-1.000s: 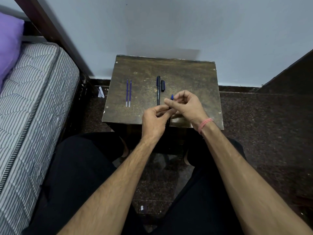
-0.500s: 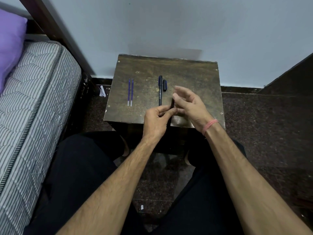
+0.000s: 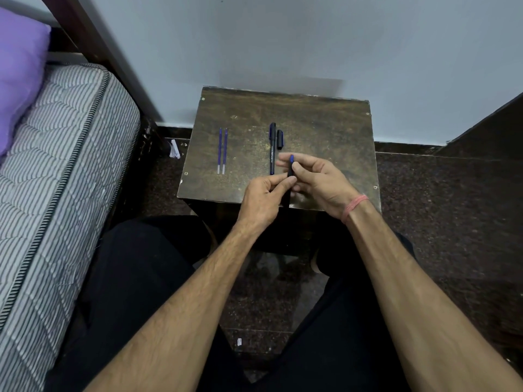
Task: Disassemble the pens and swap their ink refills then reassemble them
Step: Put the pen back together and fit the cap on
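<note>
Pillow (image 3: pixel 19 77): purple, far left of the small table, on the bed.
Mattress (image 3: pixel 56 176): grey-and-white striped, left of the table, with a dark piped edge.
Paper scrap (image 3: pixel 175 149): white, on the floor just off the table's left edge.
Small table (image 3: pixel 325 128): dark, worn wooden top set against the pale wall; it is the landmark for every entry here.
Two ink refills (image 3: pixel 222 150): blue, thin, lying side by side and parallel on the table's left part, well apart from your hands.
Capped pen (image 3: pixel 272 148): black with a blue clip, lying lengthwise at the table's middle, just left of the loose cap.
Loose cap (image 3: pixel 280 139): black, short, lying on the table just beside the capped pen's far end.
Your left hand (image 3: pixel 261 198): over the table's near edge, thumb and forefinger pinched on the lower half of the held pen barrel.
Held pen barrel (image 3: pixel 289 179): black, with a blue end pointing away from you, raised above the table's near middle, between both hands.
Your right hand (image 3: pixel 319 182): just right of the barrel, thumb pressed on it near the blue end, the other fingers loosely curled behind it.
Wrist band (image 3: pixel 353 206): pink, on your right wrist, above the table's near right edge.
</note>
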The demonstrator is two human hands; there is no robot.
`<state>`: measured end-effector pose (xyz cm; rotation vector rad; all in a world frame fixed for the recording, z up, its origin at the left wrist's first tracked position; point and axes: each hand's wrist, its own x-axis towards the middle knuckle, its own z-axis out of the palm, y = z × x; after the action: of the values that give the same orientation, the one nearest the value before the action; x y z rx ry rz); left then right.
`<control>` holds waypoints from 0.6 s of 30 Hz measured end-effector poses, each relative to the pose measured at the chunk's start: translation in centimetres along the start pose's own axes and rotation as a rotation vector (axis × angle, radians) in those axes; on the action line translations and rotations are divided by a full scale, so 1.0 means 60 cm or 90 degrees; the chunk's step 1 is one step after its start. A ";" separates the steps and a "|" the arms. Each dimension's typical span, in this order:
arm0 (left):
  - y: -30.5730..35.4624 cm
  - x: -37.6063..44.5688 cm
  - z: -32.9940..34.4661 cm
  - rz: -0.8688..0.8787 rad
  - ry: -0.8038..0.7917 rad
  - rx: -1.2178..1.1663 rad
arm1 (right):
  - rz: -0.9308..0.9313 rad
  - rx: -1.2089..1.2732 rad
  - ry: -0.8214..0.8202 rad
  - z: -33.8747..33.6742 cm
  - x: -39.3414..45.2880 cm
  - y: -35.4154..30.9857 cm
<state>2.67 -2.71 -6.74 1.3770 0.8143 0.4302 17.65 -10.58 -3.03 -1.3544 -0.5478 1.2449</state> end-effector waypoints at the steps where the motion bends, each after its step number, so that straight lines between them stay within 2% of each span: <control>1: -0.001 0.001 -0.002 -0.002 0.001 0.001 | 0.003 0.003 0.000 0.003 -0.002 -0.001; 8: -0.006 0.000 0.011 -0.008 0.042 0.013 | 0.002 0.007 0.125 0.018 -0.002 0.002; 10: -0.003 -0.001 0.013 -0.005 0.048 0.010 | 0.002 -0.003 0.122 0.017 0.001 0.000; 15: 0.010 -0.002 -0.007 0.018 -0.022 0.018 | 0.048 -0.035 0.002 0.008 0.000 -0.010; 18: 0.008 -0.001 -0.010 0.007 -0.012 0.042 | 0.035 -0.048 0.078 0.029 0.005 -0.007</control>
<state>2.26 -2.27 -6.27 1.4460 0.8121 0.4019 16.36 -9.52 -2.38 -1.5070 -0.4784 1.1864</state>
